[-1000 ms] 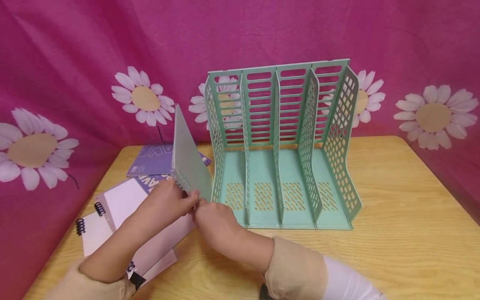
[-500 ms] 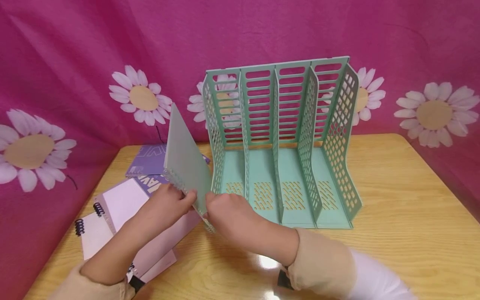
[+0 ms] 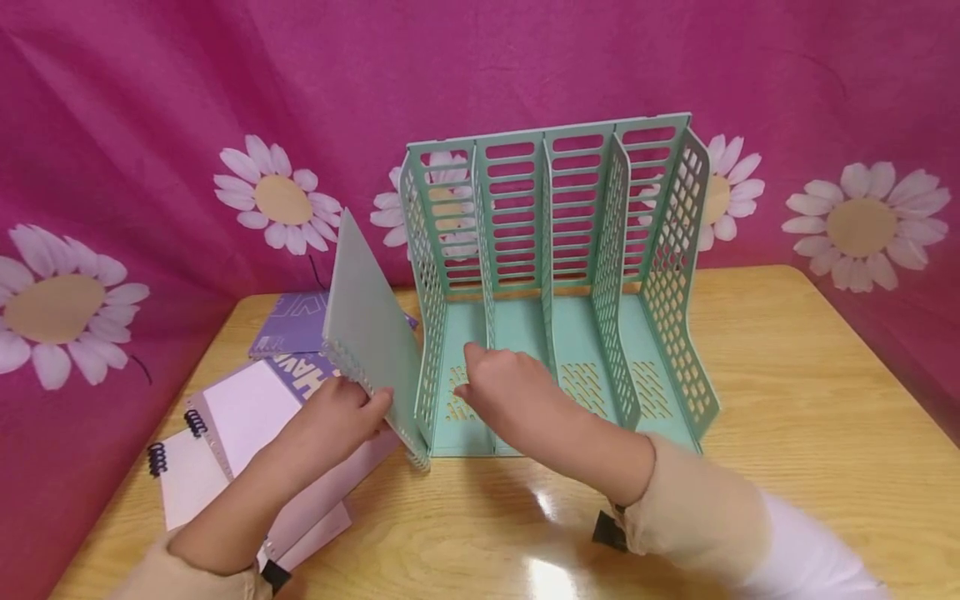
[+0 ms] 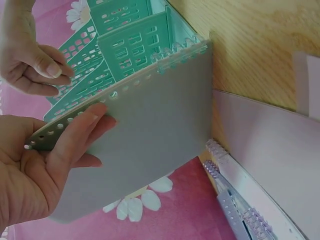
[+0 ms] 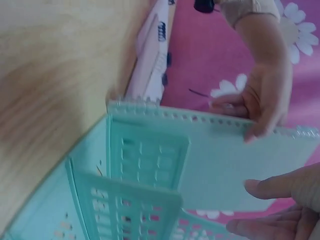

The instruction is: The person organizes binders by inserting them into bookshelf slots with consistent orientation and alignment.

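A pale grey-green spiral notebook [image 3: 371, 325] stands upright on its edge, left of the mint-green file organizer [image 3: 517, 325]. My left hand [image 3: 337, 421] grips it along the spiral edge, thumb on one side and fingers on the other, as the left wrist view shows. The notebook's lower corner is at the organizer's front left corner; whether they touch I cannot tell. My right hand [image 3: 513, 387] hovers over the organizer's left compartments, apart from the notebook. In the right wrist view, its thumb and fingers [image 5: 270, 189] are spread and hold nothing.
Several spiral notebooks lie overlapping at the left: a purple one [image 3: 292, 321] at the back, then lilac and white ones [image 3: 251, 404] with black coils. Upright dividers [image 3: 617, 208] split the organizer. A pink flowered cloth [image 3: 525, 58] hangs behind the wooden table [image 3: 810, 400].
My right hand has let go of the notebook and moved right, over the organizer. The notebook has swung left at its near edge, and my left hand still holds it.
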`<control>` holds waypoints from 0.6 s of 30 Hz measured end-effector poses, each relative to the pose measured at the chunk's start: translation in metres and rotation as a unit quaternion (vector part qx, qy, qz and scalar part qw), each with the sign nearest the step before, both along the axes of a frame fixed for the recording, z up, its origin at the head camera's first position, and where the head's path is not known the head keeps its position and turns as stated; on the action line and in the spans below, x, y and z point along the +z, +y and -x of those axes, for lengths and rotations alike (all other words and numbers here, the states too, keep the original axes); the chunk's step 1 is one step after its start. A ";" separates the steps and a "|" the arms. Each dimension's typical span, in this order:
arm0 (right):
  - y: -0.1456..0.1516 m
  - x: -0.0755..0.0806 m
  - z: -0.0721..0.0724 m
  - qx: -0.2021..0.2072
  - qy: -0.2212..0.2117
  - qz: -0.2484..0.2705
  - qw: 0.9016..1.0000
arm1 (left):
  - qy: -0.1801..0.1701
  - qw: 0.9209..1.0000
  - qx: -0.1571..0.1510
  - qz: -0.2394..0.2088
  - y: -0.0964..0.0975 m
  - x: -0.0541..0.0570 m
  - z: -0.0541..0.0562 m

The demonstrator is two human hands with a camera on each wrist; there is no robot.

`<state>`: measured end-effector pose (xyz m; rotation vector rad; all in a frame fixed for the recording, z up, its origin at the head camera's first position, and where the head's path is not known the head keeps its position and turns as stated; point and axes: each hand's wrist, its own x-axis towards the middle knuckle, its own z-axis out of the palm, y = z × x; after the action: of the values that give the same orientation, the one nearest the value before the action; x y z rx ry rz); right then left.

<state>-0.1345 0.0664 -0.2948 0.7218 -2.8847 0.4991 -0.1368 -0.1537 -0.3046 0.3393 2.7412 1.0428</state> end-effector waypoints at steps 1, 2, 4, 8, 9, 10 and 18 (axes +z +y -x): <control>0.004 0.002 0.000 -0.005 0.000 0.000 1.000 | -0.003 1.000 0.001 -0.004 0.000 0.000 0.000; 0.008 0.003 0.001 -0.010 0.000 -0.002 1.000 | -0.009 1.000 0.002 -0.012 0.000 0.000 0.000; 0.017 0.006 0.002 -0.025 -0.005 -0.005 1.000 | -0.015 1.000 0.003 -0.023 -0.001 0.000 0.000; 0.034 0.007 0.005 -0.056 -0.001 -0.029 0.998 | -0.020 0.999 0.001 -0.037 -0.003 0.001 0.000; 0.039 0.006 0.006 -0.063 0.001 -0.036 0.997 | -0.018 0.999 0.000 -0.036 -0.003 0.001 0.000; 0.043 0.005 0.007 -0.069 0.008 -0.044 0.997 | -0.018 0.999 0.001 -0.038 -0.003 0.001 0.000; 0.081 0.002 0.013 -0.118 0.015 -0.057 0.991 | -0.019 0.999 0.017 -0.043 -0.002 0.001 -0.003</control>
<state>-0.1476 0.1474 -0.2925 0.3887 -2.9367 0.2926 -0.1337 -0.1561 -0.3038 0.2819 2.6834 1.1653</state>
